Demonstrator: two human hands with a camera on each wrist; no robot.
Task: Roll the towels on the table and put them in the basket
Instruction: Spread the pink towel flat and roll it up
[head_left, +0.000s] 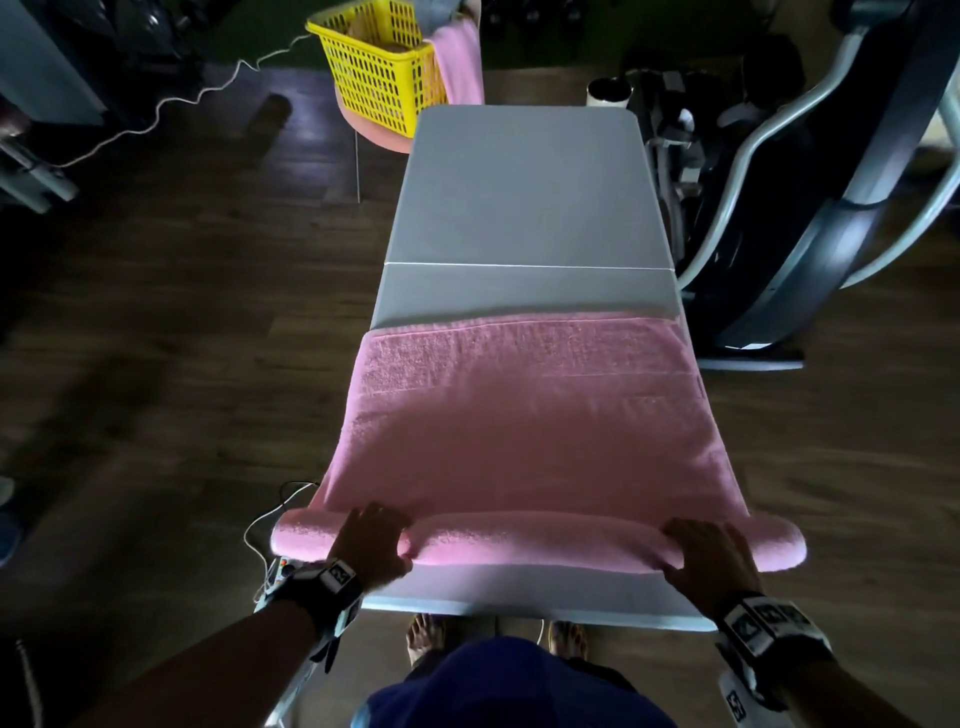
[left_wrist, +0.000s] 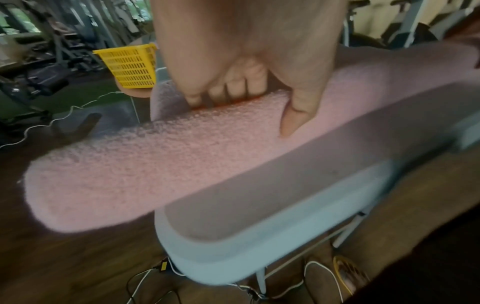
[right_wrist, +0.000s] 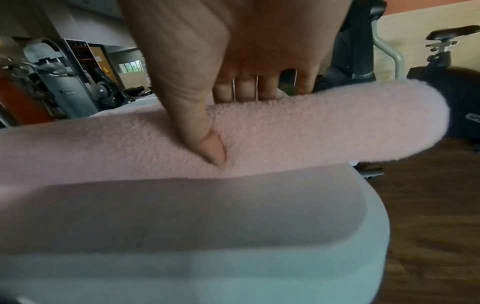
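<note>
Two hands work one pink towel (head_left: 530, 431): the left hand (head_left: 370, 543) curls fingers (left_wrist: 235, 88) over the rolled near edge w/ thumb tucked at the front, gripping it; the right hand (head_left: 710, 558) does the same near the roll's other end, thumb (right_wrist: 205, 139) dug into the pile. The roll lies across the near end of the grey tabletop (head_left: 524, 202), both tips overhanging the sides; the unrolled rest lies flat beyond the roll, to approx. mid-table. One yellow basket (head_left: 379, 78) sits on a pink chair past the far left corner, a 2nd pink towel (head_left: 460, 65) draped just beside its right side. Gym machines (head_left: 810, 171) stand at right on the wood floor (head_left: 171, 322).
</note>
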